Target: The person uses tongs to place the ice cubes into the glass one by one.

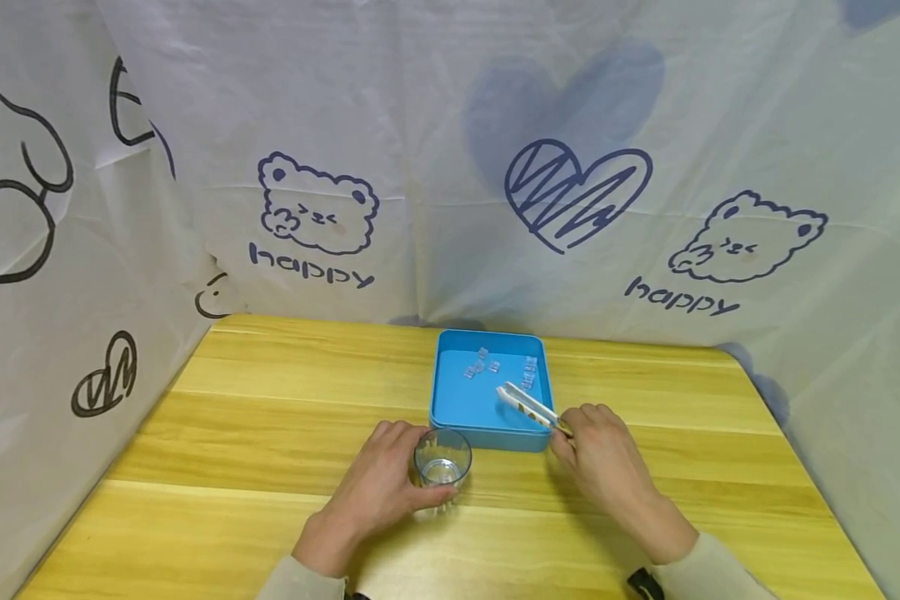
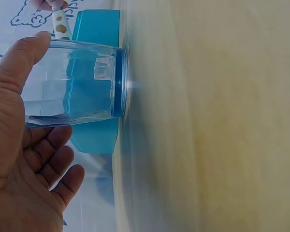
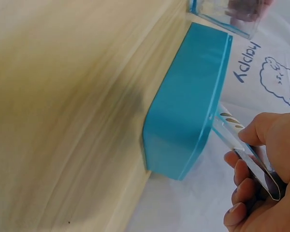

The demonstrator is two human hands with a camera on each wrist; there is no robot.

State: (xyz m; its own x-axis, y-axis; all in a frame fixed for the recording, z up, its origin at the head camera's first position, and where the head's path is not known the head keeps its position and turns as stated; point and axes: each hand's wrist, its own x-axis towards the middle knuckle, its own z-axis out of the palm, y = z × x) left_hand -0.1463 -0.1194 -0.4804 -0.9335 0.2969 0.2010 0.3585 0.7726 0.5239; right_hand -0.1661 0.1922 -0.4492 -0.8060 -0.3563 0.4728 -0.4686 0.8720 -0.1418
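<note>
My left hand holds a clear drinking glass, its thumb on the near side and its fingers round the far side. The glass stands upright on the table, just in front of a blue box. One clear cube shows low inside it in the left wrist view. My right hand grips a pair of tongs with brown-spotted white arms. The tong tips reach over the box's near right wall, above its floor. Several small clear cubes lie in the box, with others along its right side.
The wooden table extends to both sides of the box. A white cloth printed with bears and hearts hangs behind the back edge, and another cloth hangs at the left.
</note>
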